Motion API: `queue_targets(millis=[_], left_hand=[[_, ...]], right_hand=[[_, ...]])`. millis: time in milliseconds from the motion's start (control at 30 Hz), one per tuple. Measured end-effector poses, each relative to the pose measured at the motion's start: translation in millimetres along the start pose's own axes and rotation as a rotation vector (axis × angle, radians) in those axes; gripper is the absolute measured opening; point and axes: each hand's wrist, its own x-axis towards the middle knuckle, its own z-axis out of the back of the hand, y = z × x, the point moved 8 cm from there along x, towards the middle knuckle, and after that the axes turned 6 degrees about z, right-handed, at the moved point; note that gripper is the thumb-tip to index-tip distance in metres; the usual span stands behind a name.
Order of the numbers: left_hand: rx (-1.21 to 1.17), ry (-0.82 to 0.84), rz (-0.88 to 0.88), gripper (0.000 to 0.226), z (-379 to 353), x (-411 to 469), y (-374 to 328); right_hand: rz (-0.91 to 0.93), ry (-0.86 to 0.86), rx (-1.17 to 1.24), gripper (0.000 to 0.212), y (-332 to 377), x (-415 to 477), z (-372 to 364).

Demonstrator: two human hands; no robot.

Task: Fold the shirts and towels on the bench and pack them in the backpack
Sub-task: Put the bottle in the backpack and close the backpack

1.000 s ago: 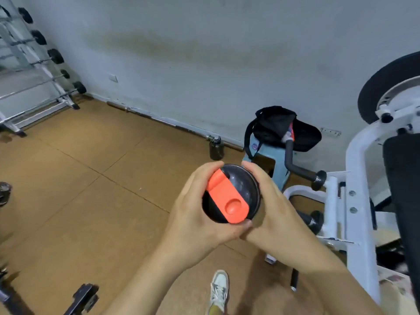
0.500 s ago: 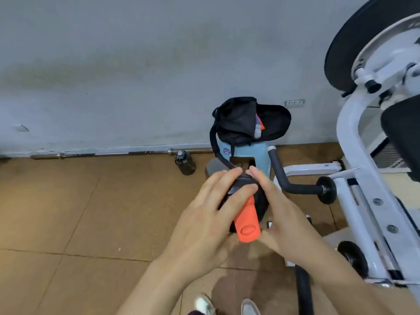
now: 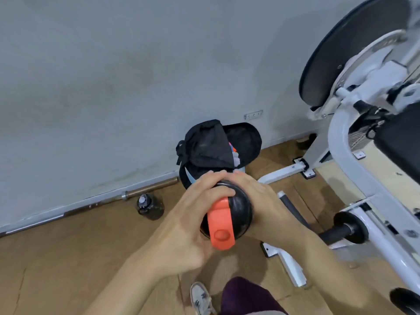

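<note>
A black bottle (image 3: 238, 212) with an orange flip cap sits between both hands at the centre of the view. My left hand (image 3: 188, 226) wraps over its lid from the left, fingers curled across the top. My right hand (image 3: 263, 201) grips its side from the right. Just beyond the hands, a light-blue and black backpack (image 3: 211, 148) stands open against the wall, with coloured cloth showing inside its mouth. No bench, shirts or towels are visible.
A white gym machine (image 3: 354, 178) with a black weight plate (image 3: 341, 53) fills the right side, its feet and black handle reaching toward the backpack. A dark bottle (image 3: 150, 206) stands on the brown floor beside a barbell (image 3: 91, 203) along the wall. My shoe (image 3: 201, 298) shows below.
The view has swung right and closer to the backpack. Both hands kept hold of the bottle while it moved toward the backpack, and the orange cap now points down toward me.
</note>
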Motion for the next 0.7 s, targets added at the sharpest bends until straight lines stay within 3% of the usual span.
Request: queue_targets(millis=[133, 267, 333, 433, 467, 567, 700], left_hand=[[-0.063, 0.008, 0.172, 0.090, 15.9, 47.9, 66.5], [-0.105, -0.040, 0.414, 0.057, 20.5, 113.2, 160.2], [-0.113, -0.030, 0.547, 0.042, 14.9, 147.9, 212.9], [-0.107, -0.015, 0.753, 0.040, -0.7, 197.6, 298.0], [-0.114, -0.004, 0.816, 0.041, -7.4, 214.4, 328.1], [-0.028, 0.062, 0.942, 0.043, -24.7, 259.3, 406.4], [0.038, 0.101, 1.059, 0.045, -40.3, 286.5, 479.4]], right_hand=[[-0.298, -0.172, 0.073, 0.059, -52.2, 31.1, 16.2], [-0.612, -0.299, 0.317, 0.069, -155.2, 38.6, 36.2], [-0.710, -0.299, 0.422, 0.054, -209.4, 51.4, 42.2], [-0.856, -0.279, 0.577, 0.031, -295.5, 76.1, 46.8], [-0.914, -0.267, 0.635, 0.033, -327.7, 82.4, 43.5], [-1.045, -0.222, 0.686, 0.077, -414.0, 102.4, 28.9], [-1.187, -0.109, 0.720, 0.079, -501.7, 134.6, 3.6]])
